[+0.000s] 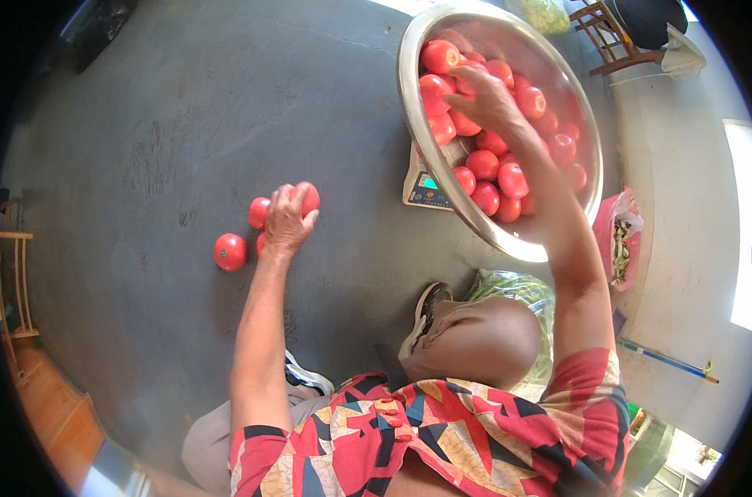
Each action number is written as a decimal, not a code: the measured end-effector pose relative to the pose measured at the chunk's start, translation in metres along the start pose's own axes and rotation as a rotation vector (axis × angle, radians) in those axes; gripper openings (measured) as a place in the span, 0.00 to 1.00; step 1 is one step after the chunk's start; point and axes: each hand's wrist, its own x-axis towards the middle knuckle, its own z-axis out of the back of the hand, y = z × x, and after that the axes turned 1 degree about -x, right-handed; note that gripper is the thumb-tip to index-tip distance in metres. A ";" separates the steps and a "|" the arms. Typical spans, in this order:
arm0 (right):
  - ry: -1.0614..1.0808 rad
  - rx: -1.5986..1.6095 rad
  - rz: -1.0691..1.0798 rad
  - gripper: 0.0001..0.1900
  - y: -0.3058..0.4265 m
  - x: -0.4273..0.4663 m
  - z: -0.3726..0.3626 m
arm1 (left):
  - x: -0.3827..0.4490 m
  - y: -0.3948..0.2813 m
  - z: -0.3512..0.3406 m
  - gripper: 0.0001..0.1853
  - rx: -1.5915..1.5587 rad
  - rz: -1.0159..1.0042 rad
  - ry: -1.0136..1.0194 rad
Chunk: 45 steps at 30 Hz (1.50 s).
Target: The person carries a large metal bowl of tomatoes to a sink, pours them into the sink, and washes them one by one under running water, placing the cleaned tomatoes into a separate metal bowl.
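My left hand [287,220] is low over the grey floor, its fingers and thumb around a red tomato [311,197]. Beside it lie another tomato [258,212], one partly hidden behind the wrist, and a separate tomato [230,252] to the left. A large metal basin [435,155] holds many tomatoes [482,164] and looks tilted in this wide view. Inside it, my right hand [485,99] reaches over the upper tomatoes with thumb and fingertips against them. Blur hides whether it grips one. A digital scale [427,189] with a lit display shows under the basin's edge.
A clear plastic bag of green vegetables [540,295] rests beside my right knee. Along the right wall are a pink bag [607,239] and a blue pole [668,359]. A wooden chair [609,40] stands at the upper right, wooden furniture [59,404] at the lower left.
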 end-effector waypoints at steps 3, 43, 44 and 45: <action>0.078 -0.151 -0.009 0.34 -0.004 0.008 -0.031 | -0.013 -0.016 -0.019 0.29 0.051 -0.080 0.094; -0.271 0.250 -0.342 0.16 0.001 -0.077 0.120 | 0.080 0.039 0.030 0.30 0.265 0.231 0.497; -0.257 0.237 -0.390 0.16 -0.002 -0.084 0.127 | 0.082 0.038 0.037 0.30 0.206 0.252 0.443; -0.268 0.290 -0.377 0.16 -0.006 -0.088 0.125 | 0.083 0.037 0.056 0.30 0.249 0.175 0.386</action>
